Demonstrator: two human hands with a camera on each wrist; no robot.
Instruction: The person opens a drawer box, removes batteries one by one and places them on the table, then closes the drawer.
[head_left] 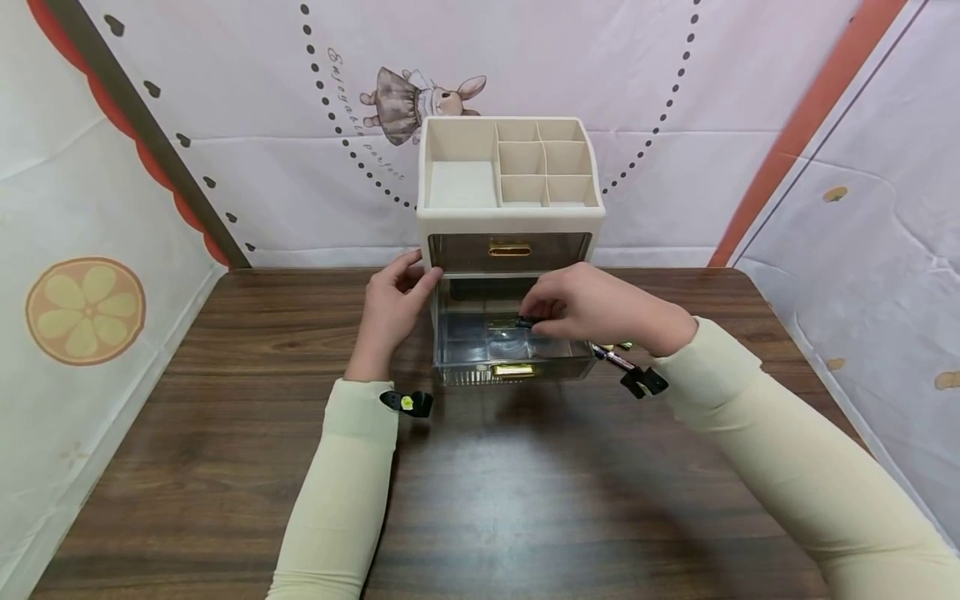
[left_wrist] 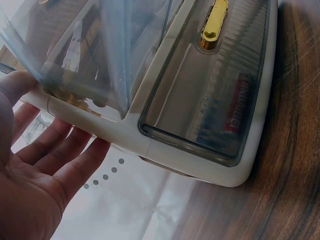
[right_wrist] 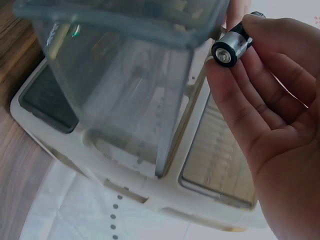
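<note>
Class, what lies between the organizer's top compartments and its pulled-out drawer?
In the head view, a closed drawer with a gold handle separates the compartments from the open drawer.

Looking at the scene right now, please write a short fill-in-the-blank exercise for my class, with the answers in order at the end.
1. The right hand holds a small ____ between its fingers.
2. Of the three drawers in the organizer, the open drawer is the ____ one.
3. The drawer handle above it is coloured ____.
4. In the head view, the largest top compartment lies on the ____.

Missing words: battery; middle; gold; left.
</note>
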